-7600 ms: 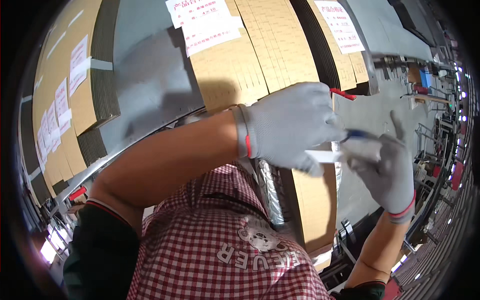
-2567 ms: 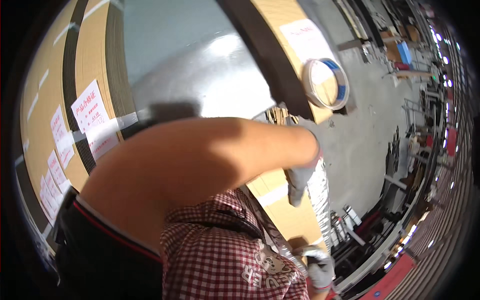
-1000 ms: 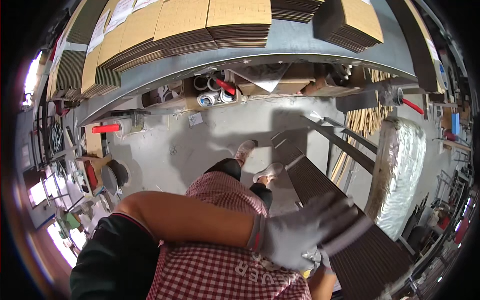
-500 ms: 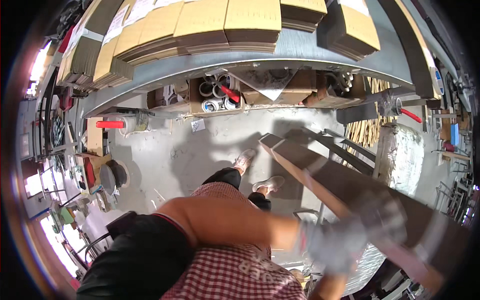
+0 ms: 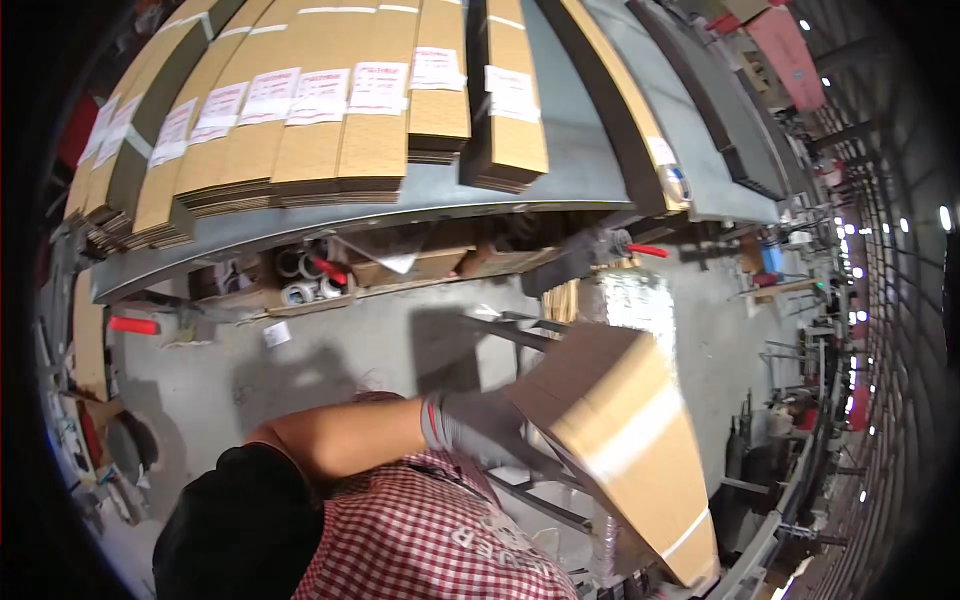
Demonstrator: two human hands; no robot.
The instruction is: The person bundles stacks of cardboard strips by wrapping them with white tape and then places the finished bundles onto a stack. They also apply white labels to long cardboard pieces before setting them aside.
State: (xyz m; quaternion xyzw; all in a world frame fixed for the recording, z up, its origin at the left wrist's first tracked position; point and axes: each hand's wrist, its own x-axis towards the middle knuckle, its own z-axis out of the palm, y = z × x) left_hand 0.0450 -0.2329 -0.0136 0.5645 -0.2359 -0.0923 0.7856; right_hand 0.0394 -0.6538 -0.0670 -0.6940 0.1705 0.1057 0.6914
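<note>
- Nearest, low in view: red-and-white checked shirt (image 5: pixel 420 540) and a black sleeve (image 5: pixel 235 530) on the left upper arm.
- Left forearm stretched across the body from lower left toward centre, bare to the wrist, ending in a grey knit glove with a red cuff stripe.
- Left hand (image 5: pixel 480 430) pressed on the near upper corner of a taped cardboard box (image 5: pixel 620 440); fingers seemingly closed on that edge, though motion blur hides exactly how they lie.
- Right hand nowhere to be seen; possibly under the box, cannot tell.
- Box held in the air at centre right, tilted, its long side running down toward the lower right corner, pale tape strips across the face and far end.
- To handle well, judging by the tilt: support the low far end as well as the top corner, keep the wrist straight, avoid letting the weight swing off a single grip.
- Just beyond the box: metal frame rails (image 5: pixel 510 330) and a silvery ribbed duct (image 5: pixel 640 300) over grey concrete floor (image 5: pixel 350 350).
- Farther: workbench edge (image 5: pixel 300 225) with tape rolls (image 5: pixel 300 280) on a shelf below.
- Farthest: rows of flat folded cartons (image 5: pixel 330 110) bearing white labels, stacked across the bench top.
</note>
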